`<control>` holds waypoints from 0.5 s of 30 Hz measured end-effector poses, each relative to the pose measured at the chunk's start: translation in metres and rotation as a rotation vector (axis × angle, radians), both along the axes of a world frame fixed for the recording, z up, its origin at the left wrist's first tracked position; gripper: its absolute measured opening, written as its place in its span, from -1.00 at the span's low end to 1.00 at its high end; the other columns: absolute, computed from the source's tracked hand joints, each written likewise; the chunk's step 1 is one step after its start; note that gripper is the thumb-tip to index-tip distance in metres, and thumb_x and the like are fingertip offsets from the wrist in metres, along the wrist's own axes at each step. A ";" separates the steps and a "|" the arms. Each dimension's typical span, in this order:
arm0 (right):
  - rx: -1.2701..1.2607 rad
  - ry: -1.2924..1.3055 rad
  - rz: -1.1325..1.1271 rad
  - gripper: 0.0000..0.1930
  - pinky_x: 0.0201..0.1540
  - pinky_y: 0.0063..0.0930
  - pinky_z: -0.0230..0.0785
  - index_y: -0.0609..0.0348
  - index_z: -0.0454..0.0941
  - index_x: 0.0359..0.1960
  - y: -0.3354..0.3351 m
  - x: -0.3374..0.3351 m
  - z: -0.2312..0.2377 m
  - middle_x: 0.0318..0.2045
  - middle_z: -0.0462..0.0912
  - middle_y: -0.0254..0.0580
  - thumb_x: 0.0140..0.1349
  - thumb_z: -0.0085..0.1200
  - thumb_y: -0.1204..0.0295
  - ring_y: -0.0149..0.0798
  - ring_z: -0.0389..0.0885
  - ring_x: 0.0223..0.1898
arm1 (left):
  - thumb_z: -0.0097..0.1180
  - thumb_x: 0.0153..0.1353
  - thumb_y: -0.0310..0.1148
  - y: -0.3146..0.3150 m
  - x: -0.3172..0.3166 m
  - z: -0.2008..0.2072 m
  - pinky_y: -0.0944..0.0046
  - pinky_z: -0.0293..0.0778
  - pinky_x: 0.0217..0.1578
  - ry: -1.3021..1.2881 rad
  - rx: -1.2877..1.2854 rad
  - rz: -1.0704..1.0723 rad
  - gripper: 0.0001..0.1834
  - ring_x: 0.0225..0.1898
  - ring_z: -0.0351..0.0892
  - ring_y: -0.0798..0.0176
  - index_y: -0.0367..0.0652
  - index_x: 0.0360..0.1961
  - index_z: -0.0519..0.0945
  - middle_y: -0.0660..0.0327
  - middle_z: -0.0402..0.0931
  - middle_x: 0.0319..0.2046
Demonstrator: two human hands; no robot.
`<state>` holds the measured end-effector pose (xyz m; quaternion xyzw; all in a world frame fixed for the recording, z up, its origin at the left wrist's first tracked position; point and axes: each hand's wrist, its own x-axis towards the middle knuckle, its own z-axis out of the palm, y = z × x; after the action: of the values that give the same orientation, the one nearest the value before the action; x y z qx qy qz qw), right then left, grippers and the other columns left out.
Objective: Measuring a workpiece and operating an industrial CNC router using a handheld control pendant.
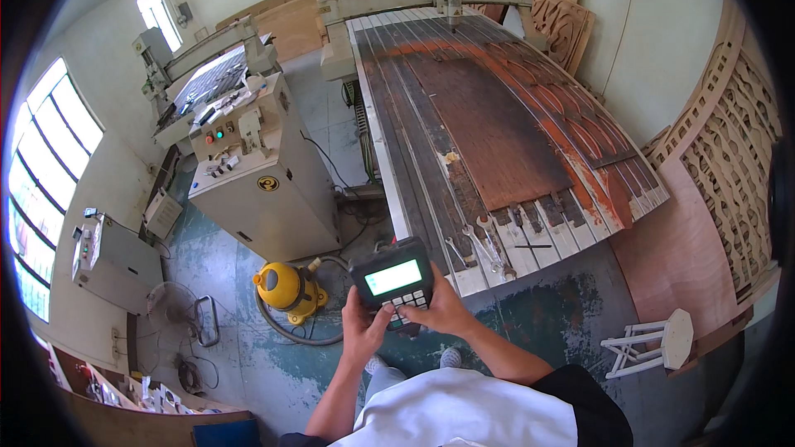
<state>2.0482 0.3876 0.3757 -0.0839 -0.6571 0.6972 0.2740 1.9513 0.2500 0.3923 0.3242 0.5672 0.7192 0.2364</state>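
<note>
Between my two hands is a black handheld controller (392, 268) with a lit, pale green screen above a small keypad. My left hand (362, 325) grips its lower left corner, the thumb on the keys. On the other side my right hand (443, 308) wraps its right edge, thumb also lying over the keypad. The fingers behind the controller are hidden. Beyond it stands a large CNC router table (397, 140) with a slotted bed. A dark brown wooden board (497, 140) lies on that bed, and several wrenches (489, 246) rest at its near end.
Left of the table stands a grey control cabinet (273, 198) with buttons on top. A yellow vacuum cleaner (290, 288) and its hose sit on the floor nearby. At right are a white stool (662, 346) and carved wooden panels (712, 165). The gantry (397, 1) spans the table's far end.
</note>
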 end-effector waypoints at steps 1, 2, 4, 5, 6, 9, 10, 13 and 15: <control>0.020 -0.024 0.023 -0.32 0.01 -0.41 0.37 0.30 0.20 0.10 -0.002 0.003 -0.003 -0.10 0.47 -0.11 -0.05 0.31 0.46 -0.35 0.47 -0.06 | 0.17 0.16 -0.54 -0.003 0.006 0.003 0.39 0.45 -0.15 -0.022 0.030 0.023 -0.57 -0.13 0.50 0.39 -0.35 0.04 0.35 0.16 0.53 -0.15; 0.041 -0.048 0.051 -0.30 0.02 -0.43 0.36 0.28 0.17 0.12 -0.005 0.004 -0.003 -0.08 0.45 -0.13 -0.06 0.31 0.51 -0.39 0.44 -0.05 | 0.16 0.16 -0.55 -0.007 0.010 0.004 0.38 0.43 -0.10 -0.043 0.059 0.050 -0.57 -0.12 0.50 0.38 -0.35 0.05 0.34 0.17 0.53 -0.14; 0.047 -0.044 0.036 -0.29 0.02 -0.43 0.36 0.29 0.14 0.10 -0.012 0.009 0.001 -0.10 0.43 -0.13 -0.06 0.32 0.50 -0.37 0.44 -0.04 | 0.14 0.16 -0.57 -0.015 0.015 0.001 0.36 0.41 -0.06 -0.046 0.058 0.053 -0.56 -0.10 0.49 0.37 -0.34 0.06 0.33 0.18 0.52 -0.12; 0.064 -0.050 0.031 -0.28 0.03 -0.43 0.35 0.30 0.14 0.10 -0.017 0.010 0.002 -0.09 0.43 -0.12 -0.07 0.33 0.49 -0.37 0.43 -0.04 | 0.14 0.16 -0.57 -0.020 0.015 0.001 0.35 0.40 -0.04 -0.055 0.060 0.048 -0.54 -0.07 0.48 0.36 -0.33 0.08 0.32 0.17 0.51 -0.10; 0.080 -0.055 0.024 -0.27 0.03 -0.43 0.35 0.30 0.13 0.10 -0.021 0.011 0.003 -0.08 0.42 -0.11 -0.07 0.33 0.49 -0.36 0.42 -0.03 | 0.14 0.16 -0.57 -0.024 0.016 0.001 0.34 0.40 -0.02 -0.065 0.062 0.040 -0.52 -0.05 0.47 0.36 -0.33 0.10 0.31 0.16 0.50 -0.07; 0.043 -0.053 0.037 -0.27 0.04 -0.42 0.34 0.32 0.13 0.10 -0.036 0.013 0.009 -0.07 0.42 -0.10 -0.08 0.34 0.47 -0.35 0.42 -0.02 | 0.15 0.15 -0.56 -0.038 0.016 0.000 0.31 0.37 0.02 -0.079 0.085 0.020 -0.51 -0.01 0.45 0.34 -0.32 0.11 0.30 0.15 0.48 -0.05; 0.042 -0.051 0.026 -0.27 0.04 -0.42 0.34 0.32 0.13 0.10 -0.042 0.012 0.008 -0.07 0.42 -0.10 -0.08 0.34 0.47 -0.35 0.42 -0.02 | 0.15 0.15 -0.56 -0.044 0.015 0.001 0.31 0.37 0.02 -0.078 0.085 0.009 -0.51 -0.01 0.45 0.34 -0.32 0.11 0.30 0.15 0.48 -0.05; 0.092 -0.048 -0.015 -0.26 0.04 -0.42 0.34 0.33 0.13 0.10 -0.059 0.014 0.006 -0.08 0.43 -0.09 -0.08 0.34 0.45 -0.35 0.42 -0.03 | 0.14 0.15 -0.56 -0.060 0.016 -0.001 0.29 0.35 0.04 -0.092 0.072 0.012 -0.49 0.01 0.44 0.33 -0.31 0.13 0.30 0.15 0.47 -0.04; 0.090 -0.067 -0.009 -0.26 0.04 -0.42 0.34 0.33 0.14 0.09 -0.072 0.017 0.005 -0.09 0.44 -0.09 -0.08 0.35 0.44 -0.35 0.43 -0.03 | 0.13 0.16 -0.57 -0.074 0.015 -0.007 0.29 0.35 0.06 -0.083 0.048 0.002 -0.48 0.02 0.44 0.32 -0.31 0.15 0.28 0.15 0.47 -0.02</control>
<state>2.0656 0.3151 0.3810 -0.0980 -0.6962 0.6625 0.2584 1.9664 0.1759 0.3852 0.2988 0.5398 0.7458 0.2511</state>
